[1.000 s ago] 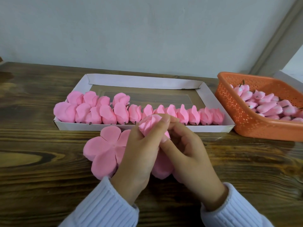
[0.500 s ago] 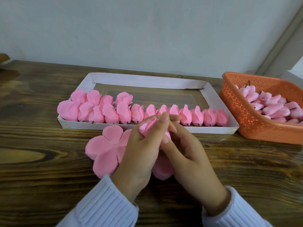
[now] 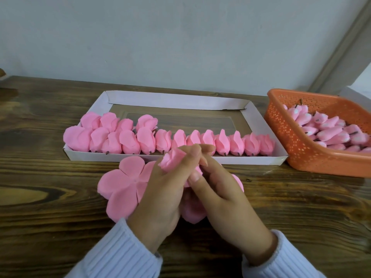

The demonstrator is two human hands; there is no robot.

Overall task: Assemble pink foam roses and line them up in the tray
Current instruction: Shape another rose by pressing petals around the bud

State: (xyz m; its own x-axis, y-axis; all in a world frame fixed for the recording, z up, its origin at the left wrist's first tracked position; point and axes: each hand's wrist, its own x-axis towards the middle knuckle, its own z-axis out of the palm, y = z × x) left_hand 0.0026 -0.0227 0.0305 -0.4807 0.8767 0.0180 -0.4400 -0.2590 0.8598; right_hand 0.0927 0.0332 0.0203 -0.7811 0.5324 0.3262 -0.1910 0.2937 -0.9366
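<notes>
My left hand and my right hand are pressed together around one pink foam rose, whose bud top sticks out above my left fingers. Its lower petals hang under my palms. Flat pink petal pieces lie on the table to the left of and under my hands. Just beyond them stands a white cardboard tray with several finished pink roses lined up along its near wall, more bunched at its left end.
An orange perforated basket stands at the right, holding several pink rose buds with short stems. All of this rests on a dark wooden table against a pale wall.
My hands stay closed on the rose with only slight finger shifts. The camera view has drifted a little, so tray and basket sit slightly further right.
</notes>
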